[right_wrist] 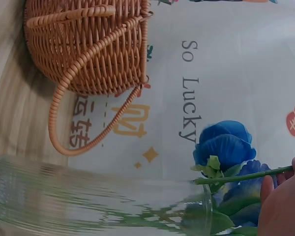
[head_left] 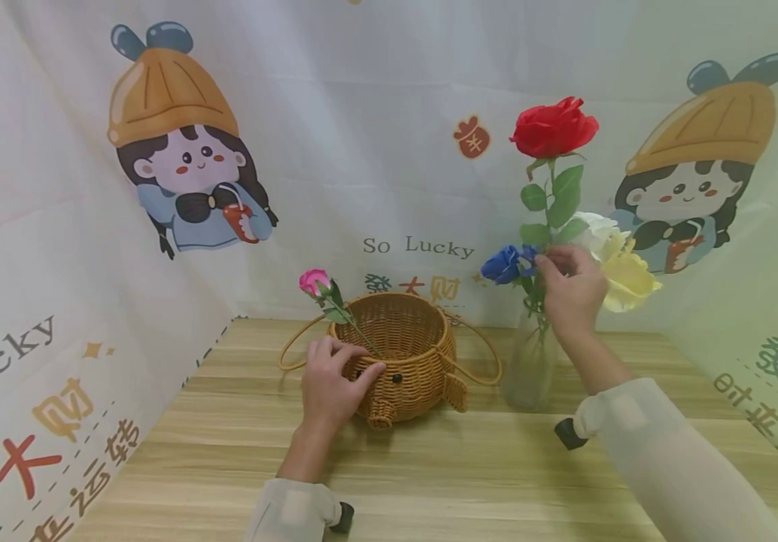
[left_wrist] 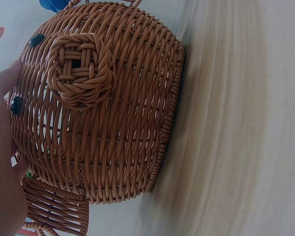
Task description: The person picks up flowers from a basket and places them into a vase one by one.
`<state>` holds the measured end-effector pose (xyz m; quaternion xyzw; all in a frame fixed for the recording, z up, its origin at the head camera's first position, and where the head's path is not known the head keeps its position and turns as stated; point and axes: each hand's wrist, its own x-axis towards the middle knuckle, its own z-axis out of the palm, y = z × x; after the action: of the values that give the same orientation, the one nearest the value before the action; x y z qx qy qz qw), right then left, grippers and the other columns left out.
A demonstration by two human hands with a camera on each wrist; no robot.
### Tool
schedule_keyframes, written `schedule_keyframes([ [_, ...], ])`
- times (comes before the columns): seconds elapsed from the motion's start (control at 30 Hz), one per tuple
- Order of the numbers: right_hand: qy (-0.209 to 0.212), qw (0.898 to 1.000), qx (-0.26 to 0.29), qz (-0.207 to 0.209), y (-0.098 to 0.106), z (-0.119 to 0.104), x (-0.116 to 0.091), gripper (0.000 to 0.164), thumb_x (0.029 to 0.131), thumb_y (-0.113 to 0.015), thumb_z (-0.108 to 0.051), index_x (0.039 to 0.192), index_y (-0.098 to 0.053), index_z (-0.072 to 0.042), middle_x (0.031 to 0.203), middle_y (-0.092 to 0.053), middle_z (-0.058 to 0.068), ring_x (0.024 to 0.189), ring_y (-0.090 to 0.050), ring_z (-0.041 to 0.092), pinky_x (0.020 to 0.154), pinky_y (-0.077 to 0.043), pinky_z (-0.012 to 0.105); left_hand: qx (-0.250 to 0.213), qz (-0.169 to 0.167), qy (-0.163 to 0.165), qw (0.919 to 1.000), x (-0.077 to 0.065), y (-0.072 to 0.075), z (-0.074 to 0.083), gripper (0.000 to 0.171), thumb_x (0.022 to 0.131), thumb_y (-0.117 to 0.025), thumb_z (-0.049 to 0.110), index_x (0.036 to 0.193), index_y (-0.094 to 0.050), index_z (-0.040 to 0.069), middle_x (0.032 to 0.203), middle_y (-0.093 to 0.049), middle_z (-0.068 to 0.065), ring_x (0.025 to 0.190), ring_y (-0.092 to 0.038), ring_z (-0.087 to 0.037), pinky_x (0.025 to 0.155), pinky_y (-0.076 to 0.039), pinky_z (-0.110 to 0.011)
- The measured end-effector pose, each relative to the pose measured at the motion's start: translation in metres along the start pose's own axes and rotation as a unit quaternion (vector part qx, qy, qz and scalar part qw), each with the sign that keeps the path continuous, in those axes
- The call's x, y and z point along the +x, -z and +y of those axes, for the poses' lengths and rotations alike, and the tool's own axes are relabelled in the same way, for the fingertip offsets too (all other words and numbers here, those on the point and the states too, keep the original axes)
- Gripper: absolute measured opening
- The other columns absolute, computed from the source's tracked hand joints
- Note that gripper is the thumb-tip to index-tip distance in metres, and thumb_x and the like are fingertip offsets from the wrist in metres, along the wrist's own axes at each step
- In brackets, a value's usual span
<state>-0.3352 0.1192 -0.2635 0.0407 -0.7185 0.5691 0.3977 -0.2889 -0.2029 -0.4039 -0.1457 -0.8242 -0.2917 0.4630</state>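
Note:
A brown wicker basket (head_left: 423,384) with a pig face stands on the table, and my left hand (head_left: 335,380) grips its near-left rim. In the left wrist view its snout (left_wrist: 81,71) faces the camera. A pink rose (head_left: 314,282) leans out over the basket's back-left rim. To the right stands a clear glass vase (head_left: 530,369). Above its mouth my right hand (head_left: 575,290) pinches the stem of a red rose (head_left: 554,128). The right wrist view shows the cut end of that green stem (right_wrist: 211,180) by the vase's mouth. Blue flowers (right_wrist: 223,145) are beside it.
A white flower (head_left: 592,233) and a yellow flower (head_left: 629,280) lean to the right behind my right hand. The basket's looped handle (head_left: 490,354) reaches close to the vase. Printed cloth (head_left: 335,150) hangs behind and beside the wooden table (head_left: 443,474).

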Motion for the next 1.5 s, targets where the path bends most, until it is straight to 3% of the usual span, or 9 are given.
schedule_keyframes([
  [0.4, -0.006, 0.999, 0.025, 0.037, 0.007, -0.008, 0.007, 0.019, 0.089, -0.070, -0.010, 0.103, -0.066, 0.002, 0.091, -0.068, 0.001, 0.075, -0.061, 0.005, 0.066, -0.051, 0.016, -0.005, 0.016, -0.013, 0.9998, 0.001, 0.001, 0.001, 0.033, 0.071, -0.085, 0.041, 0.085, -0.075, 0.013, 0.084, -0.049, -0.001, 0.081, -0.045, -0.024, 0.064, -0.040, -0.036],
  [0.67, -0.009, 0.999, 0.016, 0.040, 0.006, -0.003, 0.006, 0.020, 0.089, -0.070, -0.008, 0.105, -0.065, 0.004, 0.092, -0.068, 0.003, 0.075, -0.060, 0.005, 0.067, -0.051, 0.017, -0.003, 0.012, -0.009, 0.9999, 0.000, 0.000, -0.001, 0.033, 0.072, -0.084, 0.042, 0.086, -0.075, 0.013, 0.084, -0.049, -0.001, 0.082, -0.045, -0.023, 0.065, -0.040, -0.037],
  [0.83, -0.036, 0.999, -0.003, 0.027, 0.007, 0.004, 0.003, 0.021, 0.091, -0.068, -0.010, 0.108, -0.064, 0.002, 0.095, -0.067, 0.003, 0.079, -0.059, 0.006, 0.070, -0.051, 0.018, -0.003, 0.012, -0.011, 0.9999, -0.001, 0.000, -0.001, 0.034, 0.073, -0.082, 0.044, 0.086, -0.075, 0.013, 0.085, -0.050, -0.001, 0.083, -0.046, -0.024, 0.065, -0.041, -0.037],
  [1.07, -0.042, 0.999, -0.008, 0.023, 0.010, 0.017, -0.003, 0.021, 0.095, -0.064, -0.014, 0.106, -0.062, 0.004, 0.084, -0.061, -0.004, 0.071, -0.058, 0.007, 0.063, -0.051, 0.017, -0.008, 0.015, -0.015, 0.9998, 0.000, -0.001, 0.000, 0.033, 0.073, -0.083, 0.043, 0.086, -0.075, 0.013, 0.085, -0.050, -0.001, 0.084, -0.046, -0.023, 0.064, -0.041, -0.038],
  [1.27, -0.035, 0.997, -0.064, 0.012, 0.009, 0.025, -0.007, 0.021, 0.093, -0.066, -0.017, 0.102, -0.067, 0.003, 0.086, -0.066, 0.007, 0.070, -0.054, 0.004, 0.065, -0.046, 0.017, -0.007, 0.011, -0.007, 0.9999, 0.001, 0.001, 0.001, 0.032, 0.073, -0.084, 0.041, 0.086, -0.075, 0.014, 0.085, -0.049, 0.000, 0.084, -0.046, -0.023, 0.065, -0.041, -0.036],
  [1.5, -0.007, 0.993, -0.114, -0.001, 0.008, 0.036, -0.015, 0.019, 0.091, -0.067, -0.012, 0.096, -0.069, 0.006, 0.080, -0.060, 0.013, 0.071, -0.050, 0.014, 0.067, -0.040, 0.027, -0.004, 0.011, -0.007, 0.9999, 0.000, 0.001, 0.002, 0.033, 0.073, -0.083, 0.042, 0.086, -0.075, 0.014, 0.085, -0.049, 0.000, 0.083, -0.046, -0.023, 0.064, -0.040, -0.037],
])
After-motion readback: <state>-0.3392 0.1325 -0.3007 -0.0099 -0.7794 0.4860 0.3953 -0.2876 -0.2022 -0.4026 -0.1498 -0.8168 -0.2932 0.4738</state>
